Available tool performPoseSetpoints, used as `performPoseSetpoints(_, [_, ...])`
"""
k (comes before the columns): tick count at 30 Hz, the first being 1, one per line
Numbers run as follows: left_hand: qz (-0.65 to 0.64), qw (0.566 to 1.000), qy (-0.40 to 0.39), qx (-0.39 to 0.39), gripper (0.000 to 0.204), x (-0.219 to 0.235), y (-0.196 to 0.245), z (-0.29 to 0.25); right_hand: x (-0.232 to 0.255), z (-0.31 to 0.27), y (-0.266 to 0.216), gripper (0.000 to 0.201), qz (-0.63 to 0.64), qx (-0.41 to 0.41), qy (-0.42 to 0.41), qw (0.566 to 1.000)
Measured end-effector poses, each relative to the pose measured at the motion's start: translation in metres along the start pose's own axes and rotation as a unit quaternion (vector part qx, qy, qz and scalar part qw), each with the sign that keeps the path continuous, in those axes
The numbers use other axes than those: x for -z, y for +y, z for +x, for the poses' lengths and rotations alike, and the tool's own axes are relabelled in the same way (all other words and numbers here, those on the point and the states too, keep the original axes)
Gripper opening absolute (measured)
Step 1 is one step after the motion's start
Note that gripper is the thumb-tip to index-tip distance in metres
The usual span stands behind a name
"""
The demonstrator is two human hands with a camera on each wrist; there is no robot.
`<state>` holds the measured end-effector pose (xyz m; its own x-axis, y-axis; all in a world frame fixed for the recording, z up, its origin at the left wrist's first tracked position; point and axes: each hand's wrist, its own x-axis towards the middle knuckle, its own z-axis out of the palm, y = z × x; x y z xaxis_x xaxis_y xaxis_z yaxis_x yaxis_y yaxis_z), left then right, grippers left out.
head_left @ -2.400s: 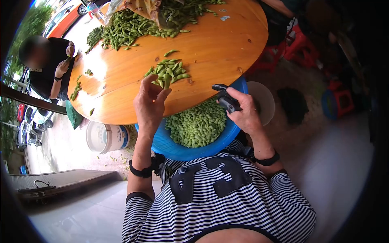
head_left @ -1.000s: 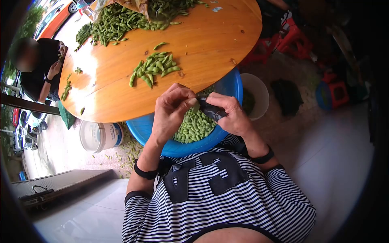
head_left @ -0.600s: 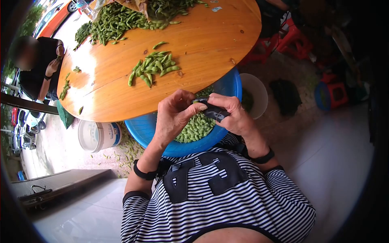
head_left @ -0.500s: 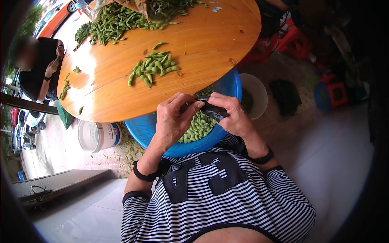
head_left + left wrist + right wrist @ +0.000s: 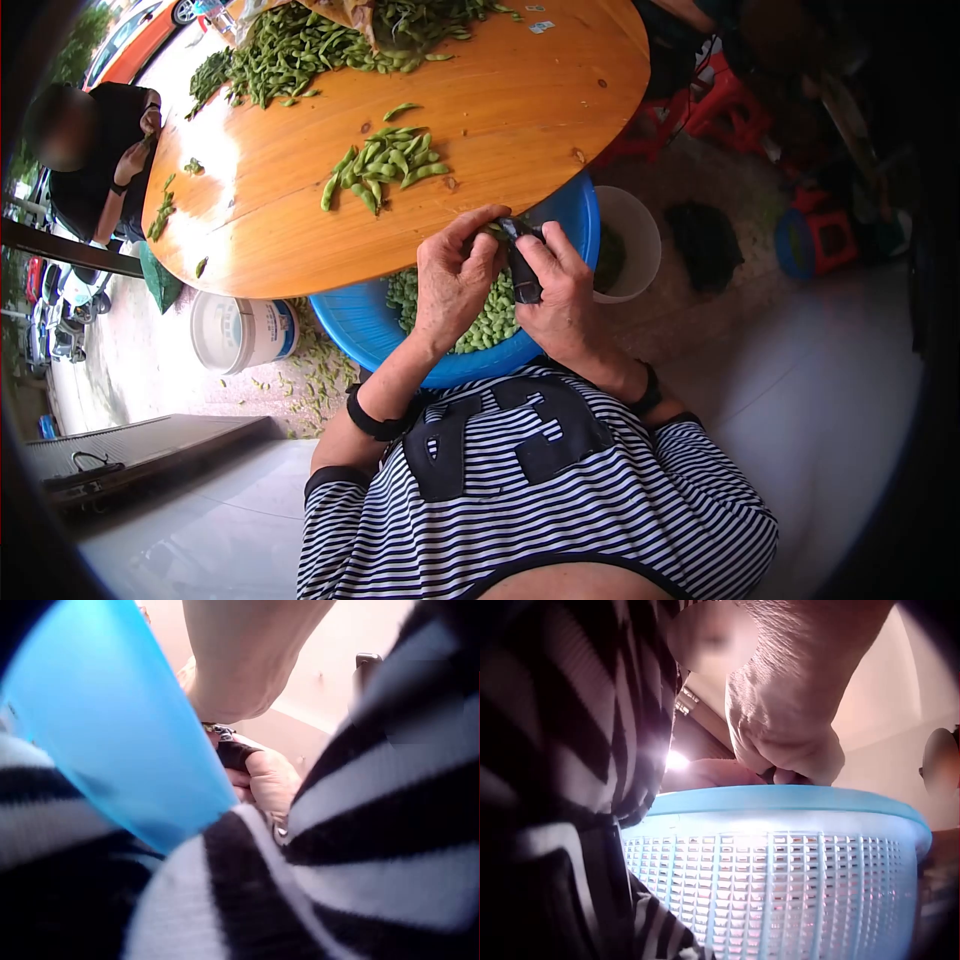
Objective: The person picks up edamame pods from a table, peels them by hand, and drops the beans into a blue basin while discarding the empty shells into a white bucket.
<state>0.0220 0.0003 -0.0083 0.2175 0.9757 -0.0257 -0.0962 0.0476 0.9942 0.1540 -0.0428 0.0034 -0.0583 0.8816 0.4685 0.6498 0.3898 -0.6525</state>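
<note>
Pod (image 5: 492, 229), mostly hidden, is pinched by my left hand (image 5: 455, 285) beside the black tool (image 5: 524, 278) my right hand (image 5: 560, 300) grips; working low over the blue basin (image 5: 346, 328) should catch beans (image 5: 488, 328).

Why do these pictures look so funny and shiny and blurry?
Head view: black corners, a bendy look probably from a wide lens, and white glare on the wooden table; left wrist view: the striped shirt is soft and blurry, probably too close; right wrist view: a bright glow beside the blue basket.
</note>
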Motion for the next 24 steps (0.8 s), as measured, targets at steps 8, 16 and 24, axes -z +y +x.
performPoseSetpoints(8, [0.038,0.996,0.049,-0.062,0.027,-0.007,-0.012,0.003,-0.004,-0.005,0.003,0.047,0.015,0.003,0.01,1.0])
performPoseSetpoints(16, [-0.129,0.991,-0.022,0.012,0.029,-0.003,-0.001,0.0,-0.003,0.003,0.018,0.033,0.083,-0.046,0.026,0.995])
performPoseSetpoints(24, [-0.215,0.974,-0.045,0.048,0.02,-0.004,-0.008,0.0,-0.001,0.001,0.008,0.033,0.02,0.017,0.053,0.998])
